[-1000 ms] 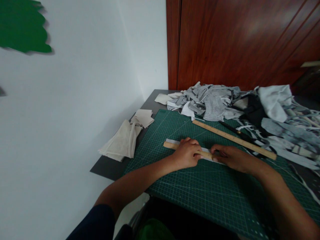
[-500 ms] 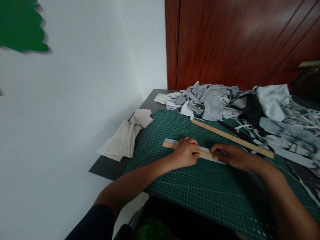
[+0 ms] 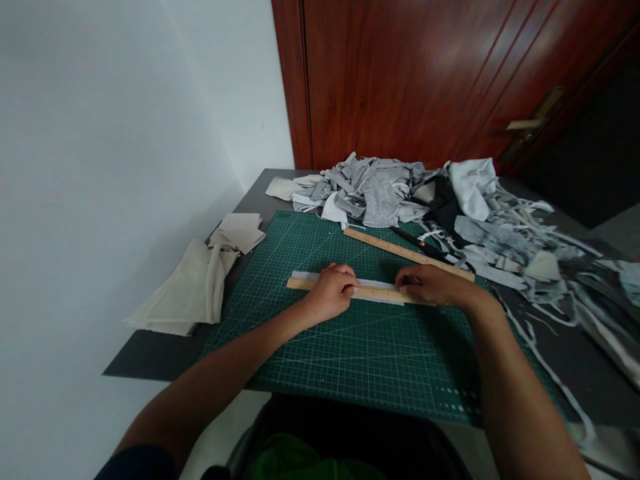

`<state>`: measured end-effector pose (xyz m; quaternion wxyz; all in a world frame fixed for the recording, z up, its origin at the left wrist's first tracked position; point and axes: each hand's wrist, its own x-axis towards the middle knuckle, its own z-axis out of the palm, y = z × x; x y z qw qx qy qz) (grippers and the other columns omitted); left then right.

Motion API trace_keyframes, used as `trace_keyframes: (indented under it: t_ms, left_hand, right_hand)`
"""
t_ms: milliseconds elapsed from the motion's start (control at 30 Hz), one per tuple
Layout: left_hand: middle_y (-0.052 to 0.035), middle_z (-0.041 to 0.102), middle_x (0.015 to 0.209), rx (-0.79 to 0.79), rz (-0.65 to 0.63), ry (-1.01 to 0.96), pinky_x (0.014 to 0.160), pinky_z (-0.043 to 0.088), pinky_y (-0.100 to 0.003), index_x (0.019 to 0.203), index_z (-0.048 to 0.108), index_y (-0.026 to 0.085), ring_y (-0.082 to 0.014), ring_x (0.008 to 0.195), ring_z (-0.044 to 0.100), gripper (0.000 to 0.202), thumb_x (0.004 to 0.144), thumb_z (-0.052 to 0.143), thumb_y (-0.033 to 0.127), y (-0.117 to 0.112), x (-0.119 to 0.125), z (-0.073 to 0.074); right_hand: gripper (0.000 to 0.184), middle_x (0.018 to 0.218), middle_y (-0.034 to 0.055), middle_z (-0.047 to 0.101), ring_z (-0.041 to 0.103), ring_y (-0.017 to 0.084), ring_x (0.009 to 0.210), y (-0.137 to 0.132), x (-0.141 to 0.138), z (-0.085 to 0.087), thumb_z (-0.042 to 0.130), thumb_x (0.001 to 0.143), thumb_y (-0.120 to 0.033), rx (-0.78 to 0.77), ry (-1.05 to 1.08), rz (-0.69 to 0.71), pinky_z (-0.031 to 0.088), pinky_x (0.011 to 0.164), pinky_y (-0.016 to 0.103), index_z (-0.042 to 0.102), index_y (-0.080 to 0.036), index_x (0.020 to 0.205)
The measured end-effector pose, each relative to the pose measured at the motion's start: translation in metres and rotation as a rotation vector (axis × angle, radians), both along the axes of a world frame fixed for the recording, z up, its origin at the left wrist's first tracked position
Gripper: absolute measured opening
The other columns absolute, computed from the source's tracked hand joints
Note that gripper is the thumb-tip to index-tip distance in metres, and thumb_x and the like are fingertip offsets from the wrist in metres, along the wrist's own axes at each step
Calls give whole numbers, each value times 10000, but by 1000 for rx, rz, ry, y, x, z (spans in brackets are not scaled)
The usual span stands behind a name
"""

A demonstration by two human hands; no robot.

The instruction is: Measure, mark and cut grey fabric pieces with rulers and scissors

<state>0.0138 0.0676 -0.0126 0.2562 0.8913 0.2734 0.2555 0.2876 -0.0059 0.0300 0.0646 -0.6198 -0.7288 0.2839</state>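
**Both hands on a ruler across a fabric strip**

Far left, folded cloth (image 3: pixel 185 293) lies on the table (image 3: pixel 150 353), with cream squares (image 3: pixel 240 230) just beyond it. Beside them the green mat (image 3: pixel 360 353) covers the table's middle. On the mat a pale strip (image 3: pixel 375 293) lies flat with a wooden ruler (image 3: pixel 300 284) laid along it. The left hand (image 3: pixel 330 293) presses down on the ruler, fingers curled over its top. The right hand (image 3: pixel 433 287) rests on the ruler's right end, fingers bent; whether it grips anything I cannot tell. Behind the hands lie a second ruler (image 3: pixel 400 250) and dark scissors (image 3: pixel 423 245). Grey scraps (image 3: pixel 380 193) pile at the back and spread rightwards.
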Motion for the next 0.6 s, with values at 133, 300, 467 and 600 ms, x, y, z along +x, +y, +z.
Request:
trace_keyframes:
  t_ms: [133,300,467,600]
  left_hand:
    - [-34,730,998,5,3,9,950,477,-409,829,765,210,-213,979,637,162,886,662,98,1,-1,-1]
    - [-28,733,987,18,-12,9,935,476,-402,835,765,205,-208,957,633,155,882,672,91,1,-2,1]
    - [-25,733,985,11,-5,19,949,471,-412,824,759,206,-211,965,631,161,881,671,84,1,-1,3]
    - [-22,729,990,-1,-2,18,957,478,-411,812,752,213,-211,971,632,161,875,676,86,1,-1,3]
  right_hand:
    - [233,830,51,689,609,218,742,0,6,-2,590,849,-313,-25,6,-11,437,654,293,759,-197,960]
    - [193,822,41,685,606,205,741,0,9,-6,615,837,-281,-61,-6,-45,427,631,271,756,-198,938]
    - [157,850,42,683,611,210,771,-1,8,-5,641,833,-267,-61,-25,-51,431,651,271,748,-203,928]
    - [120,817,37,675,605,216,769,0,6,-5,640,838,-268,-70,-39,-44,422,637,272,732,-217,896]
